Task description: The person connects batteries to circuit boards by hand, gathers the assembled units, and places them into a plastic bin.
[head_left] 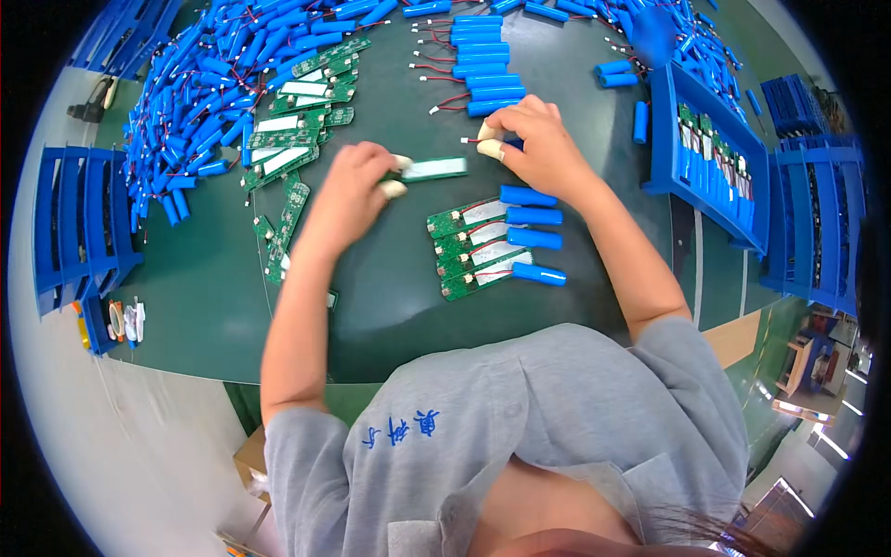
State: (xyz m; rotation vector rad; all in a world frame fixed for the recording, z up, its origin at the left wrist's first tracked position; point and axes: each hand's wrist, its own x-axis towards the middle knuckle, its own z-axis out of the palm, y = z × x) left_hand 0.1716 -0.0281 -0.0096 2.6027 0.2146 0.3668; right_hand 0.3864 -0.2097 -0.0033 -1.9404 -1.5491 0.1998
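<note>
My left hand [356, 192], with pale covers on its fingertips, pinches the end of a green circuit board [438, 169] bearing a white pad. To its right, my right hand [536, 139] is closed on a blue battery [517, 144], mostly hidden by the fingers. A short wire with a small white plug [466, 140] sticks out leftward from those fingers, apart from the board. Below the hands lie several boards [452, 249] side by side, with red wires plugged in and blue batteries [534, 216] at their right ends.
Overlapping circuit boards [295, 130] lie left, beside a large heap of blue batteries [200, 107]. A column of batteries [483, 67] with leads lies ahead. At right stands a blue bin [661, 139] holding board-and-battery sets. Blue racks [79, 223] flank the green table [390, 306].
</note>
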